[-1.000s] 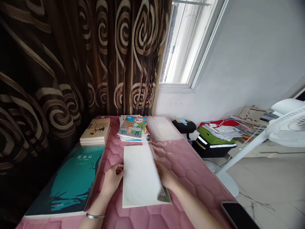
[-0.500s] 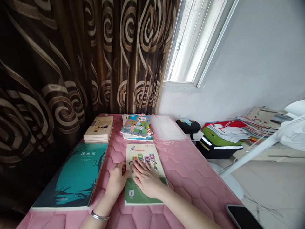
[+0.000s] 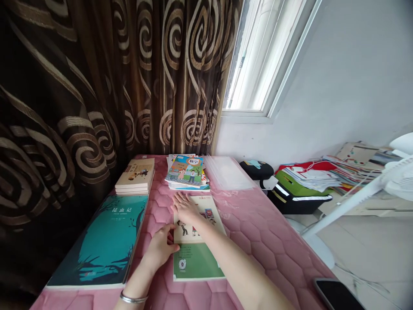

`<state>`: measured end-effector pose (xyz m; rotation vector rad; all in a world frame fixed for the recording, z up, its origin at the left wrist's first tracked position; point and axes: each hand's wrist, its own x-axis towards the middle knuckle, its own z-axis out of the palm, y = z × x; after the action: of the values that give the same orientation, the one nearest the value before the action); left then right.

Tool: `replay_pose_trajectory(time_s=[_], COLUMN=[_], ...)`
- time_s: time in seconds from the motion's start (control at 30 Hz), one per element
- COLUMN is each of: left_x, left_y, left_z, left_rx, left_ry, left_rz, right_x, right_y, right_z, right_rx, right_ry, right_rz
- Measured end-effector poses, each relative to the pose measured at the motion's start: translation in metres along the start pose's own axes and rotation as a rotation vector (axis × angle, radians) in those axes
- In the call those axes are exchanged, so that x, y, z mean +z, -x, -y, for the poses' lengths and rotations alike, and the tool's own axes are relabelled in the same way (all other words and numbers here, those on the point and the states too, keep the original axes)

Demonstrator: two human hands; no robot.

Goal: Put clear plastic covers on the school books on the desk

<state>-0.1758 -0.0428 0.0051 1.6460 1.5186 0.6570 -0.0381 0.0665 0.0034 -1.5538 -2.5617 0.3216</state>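
A book with a cream and green back cover lies flat before me, its cartoon children partly hidden by my right arm. My left hand grips its left edge, thumb on the cover, other fingers curled at the side. Flat across the book's upper left corner rests my right hand, fingers stretched out and slightly spread. To the left lies a large teal book. Behind it stands a stack of tan books, and a pile of colourful textbooks sits beyond the cream and green book.
Clear plastic sheets lie at the far right of the pink quilted surface. A phone is at the near right edge. Past that edge stand a white fan and a green and black bag. A patterned curtain hangs behind.
My right hand has slid from the middle of the cover up to its upper left corner. My left hand stays at the left edge, its thumb now on the cover. The view shifted slightly.
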Motion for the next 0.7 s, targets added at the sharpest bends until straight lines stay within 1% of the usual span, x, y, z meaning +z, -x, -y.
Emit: replay_pose_trajectory(time_s=[0.07,0.1,0.27,0.4,0.5,0.6,0.7], left_x=[0.0,0.0,0.0,-0.001,0.001,0.006,0.017], left_y=[-0.002,-0.004,-0.007,-0.005,-0.003,-0.001,0.002], left_z=[0.003,0.004,0.003,-0.001,-0.003,-0.005,-0.005], left_rx=[0.005,0.001,-0.03,0.011,0.038,0.08,0.171], left_ry=[0.029,0.032,-0.045,-0.104,-0.138,-0.17,-0.248], left_rz=[-0.009,-0.031,-0.189,-0.23,-0.23,-0.248,-0.305], right_x=[0.004,0.007,0.02,0.021,0.021,0.025,0.026], right_y=[0.013,0.022,0.081,0.124,0.146,0.163,0.175], right_z=[0.004,0.007,0.026,0.044,0.054,0.061,0.067], right_rx=[-0.019,-0.04,-0.15,-0.183,-0.201,-0.21,-0.216], right_ry=[0.0,0.003,0.002,-0.025,-0.051,-0.064,-0.08], right_rz=[-0.012,-0.021,-0.103,-0.115,-0.103,-0.101,-0.1])
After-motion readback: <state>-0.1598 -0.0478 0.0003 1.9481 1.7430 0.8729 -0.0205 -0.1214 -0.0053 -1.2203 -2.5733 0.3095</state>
